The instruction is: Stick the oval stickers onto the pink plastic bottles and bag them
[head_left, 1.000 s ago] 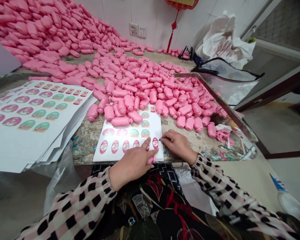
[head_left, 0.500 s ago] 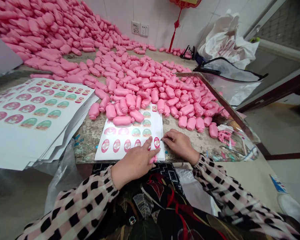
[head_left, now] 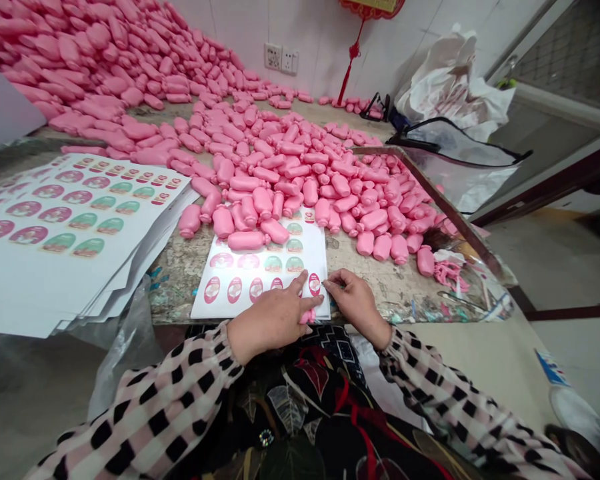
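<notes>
A white sheet of oval printed labels (head_left: 319, 257) lies on the worn table, its far edge under several pink capsule-shaped bars (head_left: 247, 240). Many more bars lie in a large heap (head_left: 280, 167) beyond it. My left hand (head_left: 273, 319) rests on the sheet's near edge, its index finger next to a pink oval label (head_left: 315, 284), with a small pink piece (head_left: 306, 317) held under its fingers. My right hand (head_left: 353, 300) has its bunched fingertips at that same label. Whether they pinch anything is hidden.
A stack of white label sheets (head_left: 65, 233) lies on the left of the stained table (head_left: 180, 283). Beyond the right table edge are a clear plastic bag (head_left: 455, 167) and a white bag (head_left: 453, 87). Scraps of pink material (head_left: 447, 273) lie at the right corner.
The view has drifted slightly, shifting the table in the frame. Both hands stay at the same label, with no clear change in what they hold.
</notes>
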### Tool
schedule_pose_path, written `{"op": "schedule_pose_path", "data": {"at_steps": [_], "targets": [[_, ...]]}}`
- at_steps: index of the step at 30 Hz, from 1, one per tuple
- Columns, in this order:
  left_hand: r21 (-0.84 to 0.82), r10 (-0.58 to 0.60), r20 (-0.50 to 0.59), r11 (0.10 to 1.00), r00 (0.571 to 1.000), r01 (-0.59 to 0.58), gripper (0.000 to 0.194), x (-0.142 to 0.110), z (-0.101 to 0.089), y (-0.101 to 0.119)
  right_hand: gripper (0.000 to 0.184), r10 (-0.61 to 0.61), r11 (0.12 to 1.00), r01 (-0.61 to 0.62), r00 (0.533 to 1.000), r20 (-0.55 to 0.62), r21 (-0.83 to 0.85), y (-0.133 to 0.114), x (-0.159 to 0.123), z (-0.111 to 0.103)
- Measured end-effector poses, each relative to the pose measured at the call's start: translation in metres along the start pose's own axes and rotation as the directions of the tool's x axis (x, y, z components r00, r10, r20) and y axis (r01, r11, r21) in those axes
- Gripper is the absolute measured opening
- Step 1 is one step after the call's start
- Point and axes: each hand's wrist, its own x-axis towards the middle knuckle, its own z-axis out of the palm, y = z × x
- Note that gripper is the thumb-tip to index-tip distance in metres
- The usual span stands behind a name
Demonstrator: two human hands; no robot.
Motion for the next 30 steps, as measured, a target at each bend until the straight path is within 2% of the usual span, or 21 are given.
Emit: {"op": "schedule_pose_path", "data": {"at_steps": [4,10,15,20,23,26,28,30], "targets": [[-0.015,0.013,0.042,1.000,0.999,-0.012,0.059,0.003,-0.006,-0.002,0.022,-0.018,0.991,0.015,1.000,-0.021,-0.129,-0.012,-0.005,-0.003],[-0.029,0.013,0.108,1.000,0.994,-0.010,0.059,0.009,-0.018,-0.002,0.028,0.045,0.974,-0.050,0.999,-0.025,-0.222,-0.023,0.001,-0.008],[0.002,0.016,0.112,1.000,0.994,-0.017,0.060,0.010,-0.022,0.000,0.020,-0.063,0.953,0.033,0.994,-0.088,-0.301,-0.028,-0.003,-0.007],[0.035,0.028,0.098,0.999,0.995,-0.031,0.057,0.009,-0.023,0.003,0.021,-0.128,0.938,0.079,0.984,-0.126,-0.336,-0.035,-0.010,-0.008],[0.032,0.032,0.085,0.999,0.996,-0.035,0.060,0.009,-0.022,0.004,0.021,-0.119,0.958,0.074,0.981,-0.151,-0.279,-0.037,-0.011,-0.010],[0.003,0.029,0.062,1.000,0.998,-0.029,0.060,0.008,-0.019,0.003,0.023,-0.023,0.992,-0.002,0.981,-0.195,-0.125,-0.033,-0.007,-0.014],[-0.067,0.032,0.032,0.997,0.999,-0.030,0.057,0.005,-0.017,-0.001,0.027,0.051,0.999,-0.047,0.977,-0.209,0.027,-0.027,-0.003,-0.017],[-0.223,0.055,-0.044,0.973,0.998,-0.063,0.054,0.001,-0.014,-0.006,0.031,0.091,0.980,-0.050,0.974,-0.208,0.195,-0.020,0.001,-0.020]]}}
